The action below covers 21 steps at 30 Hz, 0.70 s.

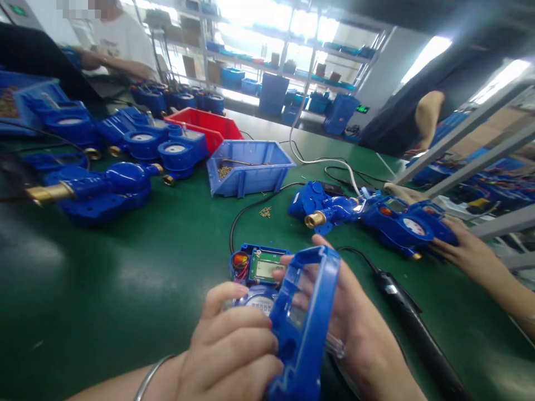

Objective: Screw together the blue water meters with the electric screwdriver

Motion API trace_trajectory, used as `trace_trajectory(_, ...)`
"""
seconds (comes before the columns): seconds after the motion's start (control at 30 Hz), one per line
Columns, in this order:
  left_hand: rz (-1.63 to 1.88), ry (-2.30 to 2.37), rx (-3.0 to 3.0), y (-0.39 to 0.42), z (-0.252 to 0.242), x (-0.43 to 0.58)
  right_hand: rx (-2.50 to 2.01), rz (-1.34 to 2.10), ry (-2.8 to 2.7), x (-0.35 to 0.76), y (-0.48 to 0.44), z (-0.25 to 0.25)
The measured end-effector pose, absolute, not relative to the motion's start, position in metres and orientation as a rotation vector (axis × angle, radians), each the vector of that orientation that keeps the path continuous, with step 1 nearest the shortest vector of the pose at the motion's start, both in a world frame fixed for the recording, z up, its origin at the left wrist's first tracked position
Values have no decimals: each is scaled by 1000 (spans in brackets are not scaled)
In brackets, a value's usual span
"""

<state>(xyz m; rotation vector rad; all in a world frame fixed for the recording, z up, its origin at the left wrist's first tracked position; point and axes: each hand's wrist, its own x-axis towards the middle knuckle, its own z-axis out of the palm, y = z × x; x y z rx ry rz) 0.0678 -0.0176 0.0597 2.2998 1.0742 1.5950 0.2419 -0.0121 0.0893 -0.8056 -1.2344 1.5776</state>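
A blue water meter (261, 295) sits in front of me with its electronics box uncovered. Inside are a green circuit board with a small display (266, 269), red wires and an orange part; a round number dial lies just below. My left hand (236, 340) curls around the near side of this meter, its fingers touching the cover's edge. My right hand (355, 328) holds the blue plastic cover (328, 284) tilted up, its window openings showing and some fingers behind it. A clear plastic piece (335, 345) sticks out beside the cover near my right palm.
A black electric screwdriver (413, 323) lies at right. Small brass screws (264, 211) lie before a blue bin (254, 167); a red bin (200, 125) stands behind. More meters (111, 186) stand left. Another person's hand (472, 245) touches a meter (412, 225) at right.
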Motion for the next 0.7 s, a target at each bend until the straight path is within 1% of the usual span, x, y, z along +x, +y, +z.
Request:
trace_trajectory(0.07, 1631, 933, 2088, -10, 72, 63, -951, 1204, -1479, 249, -14, 93)
trace_trajectory(0.17, 1329, 833, 1942, -2, 88, 53, -1026, 709, -1950, 256, -16, 100)
trace_trajectory(0.27, 1172, 776, 1902, -1, 95, 47, -988, 436, -2243, 256, -16, 104)
trace_trajectory(0.4, 1265, 832, 1890, 1, 86, 40, -988, 214, -2264, 255, -8, 98)
trace_trajectory(0.5, 1393, 1219, 1947, 7, 72, 30, -1105, 262, -2063, 256, -1, 91)
trace_trajectory(0.57, 1360, 1453, 2050, 12, 61, 24, -1192, 464, -1836, 256, 3, 88)
trace_trajectory(0.63, 1300, 1496, 2173, 17, 50, 22, -1205, 722, -1619, 254, 8, 86)
trace_trajectory(0.7, 1295, 1439, 2286, 21, 43, 23, -1168, 933, -1475, 251, 12, 84)
